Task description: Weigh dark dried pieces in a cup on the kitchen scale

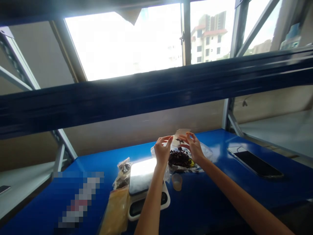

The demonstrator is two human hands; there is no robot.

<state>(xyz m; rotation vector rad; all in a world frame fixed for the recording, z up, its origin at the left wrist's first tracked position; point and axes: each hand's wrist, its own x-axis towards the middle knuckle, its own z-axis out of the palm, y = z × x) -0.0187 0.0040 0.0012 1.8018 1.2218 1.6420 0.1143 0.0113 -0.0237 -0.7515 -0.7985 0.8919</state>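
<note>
My left hand [162, 150] pinches the left edge of a small, pale, thin bag [182, 133]. My right hand [196, 149] has its fingers closed at the bag's right side. Several dark flakes show at the bag's lower part; whether they lie inside or in front of it I cannot tell. Just below both hands is a heap of dark dried pieces [179, 158] on an opened clear plastic bag [207, 152], with a bit of yellow at its right. Nearer to me stands a small translucent cup [176, 182].
A white kitchen scale [140, 179] lies left of my hands, partly behind my left forearm. Beside it are small clear packets [122, 176] and a tan pouch [114, 210]. A phone [255, 162] rests at right on the blue tabletop [205, 199]. A blue beam [137, 98] crosses above.
</note>
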